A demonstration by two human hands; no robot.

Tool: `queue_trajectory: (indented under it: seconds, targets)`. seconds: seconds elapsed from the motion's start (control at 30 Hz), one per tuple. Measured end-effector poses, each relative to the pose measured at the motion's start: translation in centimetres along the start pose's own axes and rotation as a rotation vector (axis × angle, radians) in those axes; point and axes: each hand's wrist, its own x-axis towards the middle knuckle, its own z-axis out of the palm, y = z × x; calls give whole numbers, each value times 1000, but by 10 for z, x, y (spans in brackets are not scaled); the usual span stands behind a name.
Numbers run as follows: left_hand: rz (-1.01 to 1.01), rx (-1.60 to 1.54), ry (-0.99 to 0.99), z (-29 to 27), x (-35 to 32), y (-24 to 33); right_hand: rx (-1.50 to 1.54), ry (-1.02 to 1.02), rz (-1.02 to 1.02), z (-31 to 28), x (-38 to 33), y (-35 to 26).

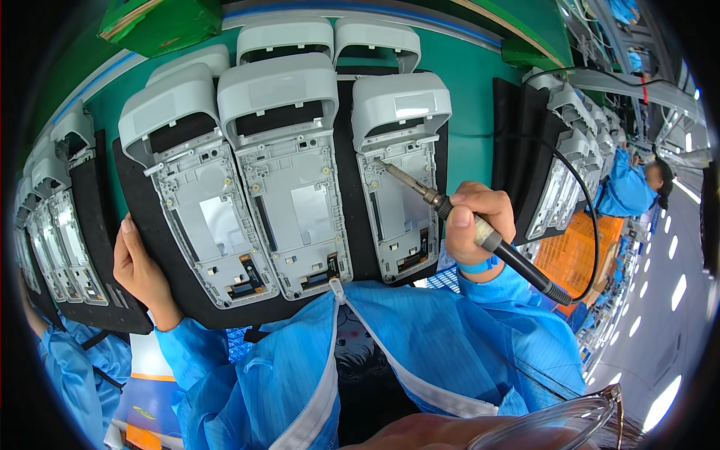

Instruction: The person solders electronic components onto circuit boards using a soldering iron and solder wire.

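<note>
Three grey plastic device housings lie side by side, backs open, on a black foam tray (360, 225). My right hand (480, 221) is shut on a soldering iron (450, 210). Its metal tip touches the upper left inside of the right housing (401, 180). A black cable runs from the iron's handle up to the right. My left hand (139, 270) grips the tray's left edge, thumb on top, beside the left housing (199, 195). The middle housing (289, 176) lies untouched between them.
More grey housings (330, 41) lie on the green bench behind. Further black trays of housings stand at the left (56, 225) and right (562, 165). A person in a blue coat (630, 187) works at the far right near an orange crate (574, 251).
</note>
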Motion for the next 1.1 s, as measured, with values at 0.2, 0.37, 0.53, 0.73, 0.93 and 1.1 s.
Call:
queue_trajectory:
  seconds: [0.2, 0.37, 0.53, 0.73, 0.93, 1.1]
  targets:
    - [1, -23, -5, 0, 1, 0, 0, 7, -7, 0, 0, 1]
    - [20, 3, 10, 1, 1, -3, -46, -5, -18, 0, 2, 0]
    - [10, 26, 3, -4, 2, -9, -27, 12, -43, 1, 3, 2]
    - [-8, 28, -12, -3, 2, -7, -53, -7, -19, 1, 3, 0]
    - [6, 13, 1, -1, 1, -2, -52, -10, -19, -1, 4, -1]
    - [0, 13, 7, 0, 1, 2, -5, -11, 42, -7, 2, -4]
